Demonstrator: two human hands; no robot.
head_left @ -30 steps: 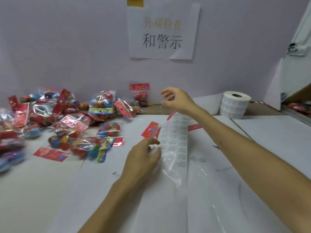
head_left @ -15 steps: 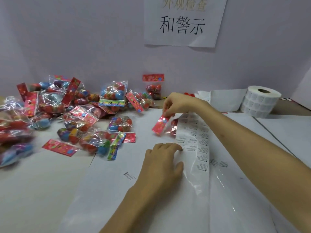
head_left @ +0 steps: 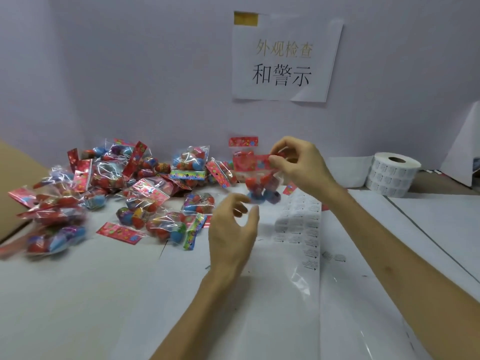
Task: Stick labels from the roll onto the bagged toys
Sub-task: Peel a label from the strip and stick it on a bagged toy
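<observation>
The right hand has lifted the bagged toy off the table; half a second ago it pinched the bag low down, just beside the label strip, and now the bag hangs in the air above the strip's far end. Thumb and fingertips pinch the right end of the bag's red header card, with the other fingers curled behind it, and the clear pouch of red, blue and purple toys dangles below. The left hand has come off the strip, where it lay flat on the near left edge before. It now hovers above the table just left of the strip, palm turned inward, fingers loosely curled and thumb spread apart from them, gripping nothing that can be seen; whether a label clings to a fingertip is too blurred to tell.

The strip lies flat on the table, running away from the person, with rows of small printed labels on its far half and bare glossy backing nearer. Its print is too small to read. The roll of labels stands on end at the right rear, well apart from both hands. The pile of bagged toys covers the left rear of the table, up against the wall.

On the wall above, a white paper sign is fixed with yellow tape. Its upper line, in pale gold, reads 外观检查, and its lower line, in black, reads 和警示
</observation>
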